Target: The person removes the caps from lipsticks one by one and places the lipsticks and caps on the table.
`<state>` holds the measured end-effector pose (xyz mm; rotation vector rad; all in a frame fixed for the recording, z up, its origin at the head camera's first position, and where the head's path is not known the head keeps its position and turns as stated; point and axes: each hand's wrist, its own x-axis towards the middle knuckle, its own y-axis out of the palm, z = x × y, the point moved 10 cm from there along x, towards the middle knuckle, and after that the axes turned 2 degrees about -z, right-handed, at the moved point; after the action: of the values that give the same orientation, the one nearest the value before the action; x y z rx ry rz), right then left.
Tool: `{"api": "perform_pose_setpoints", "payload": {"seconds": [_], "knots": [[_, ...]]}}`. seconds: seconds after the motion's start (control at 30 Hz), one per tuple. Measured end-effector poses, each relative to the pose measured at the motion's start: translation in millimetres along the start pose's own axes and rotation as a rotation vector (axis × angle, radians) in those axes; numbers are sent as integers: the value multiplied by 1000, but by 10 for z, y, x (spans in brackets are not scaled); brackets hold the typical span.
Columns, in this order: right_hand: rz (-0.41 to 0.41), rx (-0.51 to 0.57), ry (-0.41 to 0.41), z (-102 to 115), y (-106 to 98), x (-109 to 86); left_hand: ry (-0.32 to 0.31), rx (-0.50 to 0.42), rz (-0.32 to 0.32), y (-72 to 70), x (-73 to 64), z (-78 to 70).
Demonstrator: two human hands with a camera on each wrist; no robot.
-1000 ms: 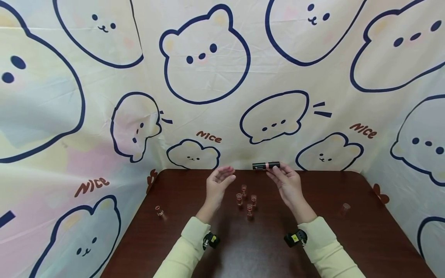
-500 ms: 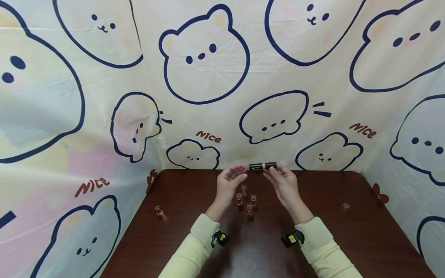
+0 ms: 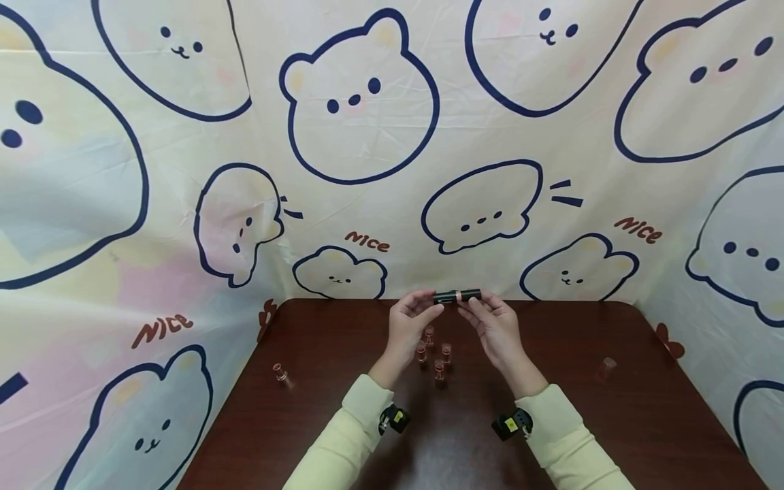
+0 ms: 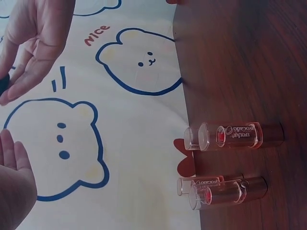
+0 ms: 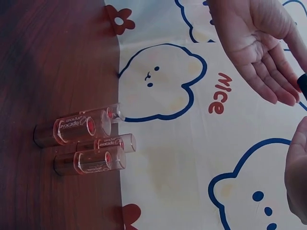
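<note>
In the head view, a slim dark tube [image 3: 456, 296] with a pink band, shaped like a lipstick, lies level above the table's far edge. My right hand [image 3: 497, 333] pinches its right end between thumb and fingers. At the left end, my left hand [image 3: 407, 328] has its thumb and fingertips around the tube's tip. The dark tip [image 5: 302, 85] shows at my left fingertips in the right wrist view; the rest of it is cut off there. Below the hands, several clear-capped pink lip balm tubes [image 3: 439, 371] stand upright in a cluster, lettered "avocado" in the wrist views.
On the left of the dark wooden table [image 3: 429, 456] stands a small clear-and-pink tube [image 3: 280, 371]. A clear cap-like piece [image 3: 608, 367] stands on the right. A cloth with printed bears [image 3: 361, 136] hangs behind the table and at both sides.
My left hand has moved right and come to the dark tube's left end. My right hand has carried the tube slightly left and a little lower. The standing tubes have not moved.
</note>
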<state>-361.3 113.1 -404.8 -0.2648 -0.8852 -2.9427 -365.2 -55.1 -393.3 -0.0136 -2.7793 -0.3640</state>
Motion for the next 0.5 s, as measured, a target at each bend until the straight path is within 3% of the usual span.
{"api": "perform_pose_setpoints", "payload": {"seconds": [0.33, 0.5], "knots": [[7, -4, -8, -17, 31, -26, -48, 36, 16, 41, 1, 7], [7, -8, -4, -28, 45, -37, -57, 52, 41, 96, -68, -149]]}}
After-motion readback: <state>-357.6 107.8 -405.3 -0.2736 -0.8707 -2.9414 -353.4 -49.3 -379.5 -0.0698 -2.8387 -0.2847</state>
